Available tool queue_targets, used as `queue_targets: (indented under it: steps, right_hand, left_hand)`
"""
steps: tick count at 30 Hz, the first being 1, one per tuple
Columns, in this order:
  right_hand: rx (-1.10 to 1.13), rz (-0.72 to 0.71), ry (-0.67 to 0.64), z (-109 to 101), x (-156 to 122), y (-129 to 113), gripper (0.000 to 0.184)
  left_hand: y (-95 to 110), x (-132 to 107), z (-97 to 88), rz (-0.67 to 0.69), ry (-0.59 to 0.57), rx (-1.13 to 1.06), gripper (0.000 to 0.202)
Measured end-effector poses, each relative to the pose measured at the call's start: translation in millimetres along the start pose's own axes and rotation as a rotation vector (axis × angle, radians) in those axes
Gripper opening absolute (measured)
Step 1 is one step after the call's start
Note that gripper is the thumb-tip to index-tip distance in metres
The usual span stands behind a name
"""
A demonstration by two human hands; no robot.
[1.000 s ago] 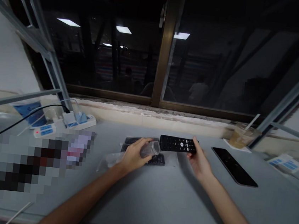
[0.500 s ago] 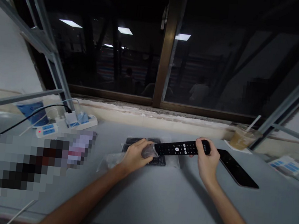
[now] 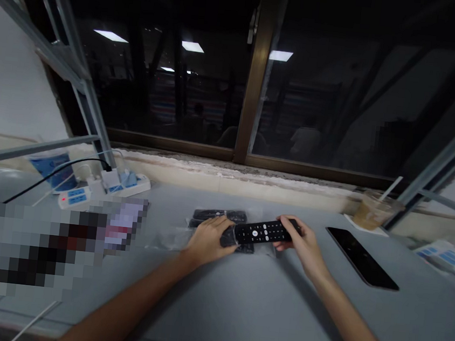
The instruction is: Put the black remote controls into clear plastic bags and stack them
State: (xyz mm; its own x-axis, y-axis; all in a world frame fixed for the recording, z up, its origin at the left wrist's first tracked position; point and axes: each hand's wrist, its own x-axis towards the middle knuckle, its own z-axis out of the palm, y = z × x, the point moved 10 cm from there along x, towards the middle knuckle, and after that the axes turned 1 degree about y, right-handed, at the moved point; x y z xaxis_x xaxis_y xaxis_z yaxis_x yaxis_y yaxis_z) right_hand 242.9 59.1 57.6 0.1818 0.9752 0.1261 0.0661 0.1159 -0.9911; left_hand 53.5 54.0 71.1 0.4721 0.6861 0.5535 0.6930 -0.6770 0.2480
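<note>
The right hand [image 3: 302,242] pinches a long black remote [image 3: 260,232], now deeper in the clear plastic sleeve [image 3: 229,239] the left hand [image 3: 208,239] grips.

Office or workroom: grey desk [image 3: 236,318], power strip [image 3: 139,186], lamp reflections [image 3: 193,46] in dark window [image 3: 323,110].

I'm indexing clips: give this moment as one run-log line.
left hand: grips plastic sleeve | right hand: holds remote | remote: one end inside sleeve | table: wrapped remotes
</note>
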Motion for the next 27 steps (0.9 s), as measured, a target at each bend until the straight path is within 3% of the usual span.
queue_targets:
  steps: [5,9,17,22,27]
  right_hand:
    - [-0.032,0.170,-0.307,33,-11,18,0.037]
    - [0.023,0.259,-0.423,53,-23,28,0.034]
    - [0.116,0.226,-0.658,88,-50,23,0.057]
    - [0.229,0.277,-0.548,77,-41,24,0.050]
    - [0.585,0.349,-0.421,55,-23,15,0.053]
  left_hand:
    - [10,-2,6.7,0.058,-0.081,0.039,0.030]
    - [22,-5,12.8,0.093,-0.139,0.030,0.031]
    - [39,-10,12.3,0.189,-0.108,0.024,0.038]
    - [36,-6,-0.3,0.189,-0.008,0.022,0.045]
    - [8,1,-10.4,0.094,0.027,0.130,0.042]
